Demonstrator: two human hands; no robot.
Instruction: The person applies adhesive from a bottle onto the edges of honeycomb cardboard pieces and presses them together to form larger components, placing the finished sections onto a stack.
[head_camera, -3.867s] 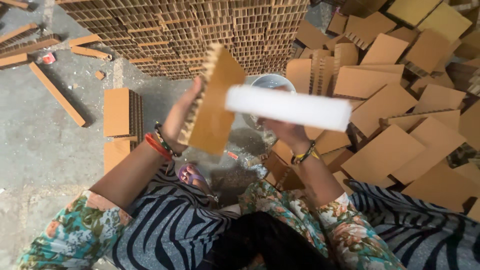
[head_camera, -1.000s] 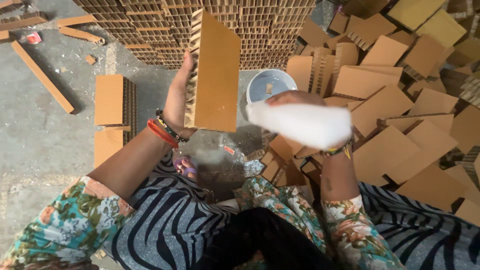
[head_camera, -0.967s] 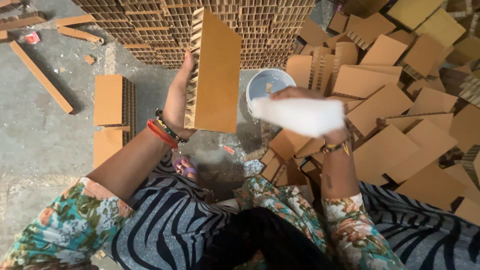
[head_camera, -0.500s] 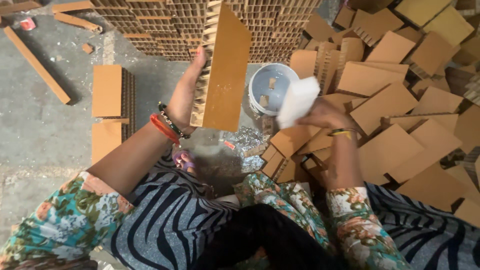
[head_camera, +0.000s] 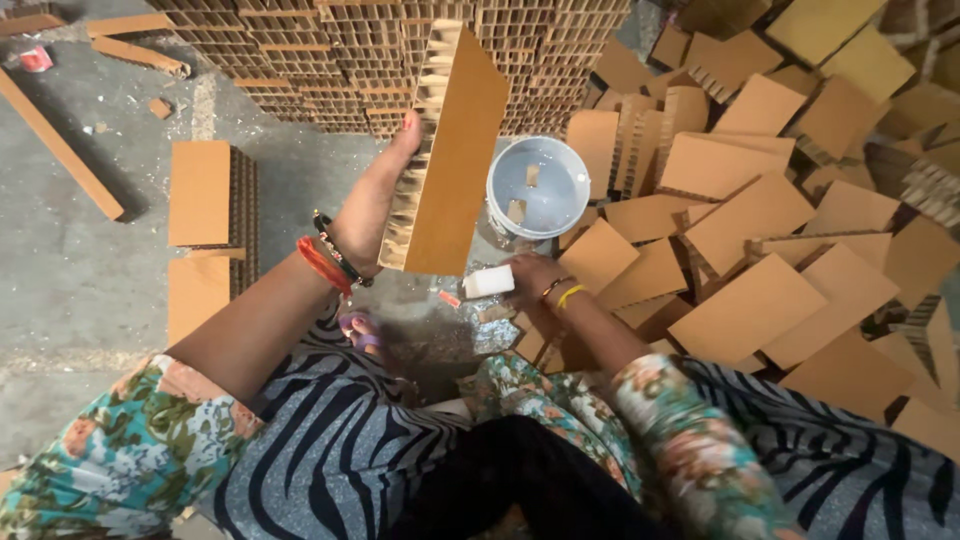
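**Cardboard block raised, white block held low**

Head view: left hand (head_camera: 372, 205) grips one honeycomb cardboard block (head_camera: 447, 155) by its ribbed edge, tilted upright above bare concrete floor (head_camera: 90, 260) — open room lies on that side. Right hand (head_camera: 530, 280) closes around one white block (head_camera: 488, 282) just below one white bucket (head_camera: 537, 187). Loose cardboard pieces (head_camera: 760, 220) crowd the right side; two stacked blocks (head_camera: 205, 230) sit left — a cardboard wall (head_camera: 350, 50) closes the top.

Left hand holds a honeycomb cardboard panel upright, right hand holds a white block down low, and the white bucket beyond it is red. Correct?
Not quite: in the head view the bucket is white, not red. The rest stands: the left hand holds the honeycomb cardboard panel upright, and the right hand holds the white block low.
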